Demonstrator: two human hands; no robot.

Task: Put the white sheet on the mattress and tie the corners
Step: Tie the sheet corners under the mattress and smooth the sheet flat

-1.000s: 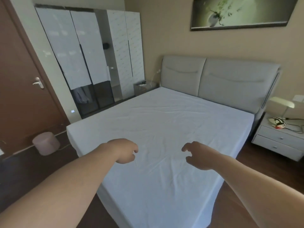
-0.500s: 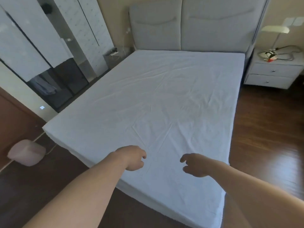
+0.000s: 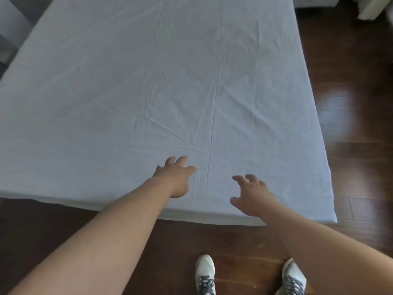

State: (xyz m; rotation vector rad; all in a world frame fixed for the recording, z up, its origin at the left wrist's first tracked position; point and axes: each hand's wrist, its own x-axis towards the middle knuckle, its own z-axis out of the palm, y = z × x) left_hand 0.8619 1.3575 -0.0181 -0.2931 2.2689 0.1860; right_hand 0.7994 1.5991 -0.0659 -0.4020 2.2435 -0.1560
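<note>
The white sheet (image 3: 148, 81) lies spread over the mattress (image 3: 212, 218) and fills most of the frame, creased along lines that meet just above the hands, its near edge hanging over the mattress side across the lower middle of the frame. The left hand (image 3: 175, 176), at the centre, reaches over the sheet with fingers spread and released, holding nothing, and the right hand (image 3: 249, 195), just to its right near the bed's edge, has its fingers loosely bent and apart, likewise holding nothing. Two white shoes (image 3: 205, 273) stand on the dark wooden floor (image 3: 350, 145) at the bottom of the frame.
</note>
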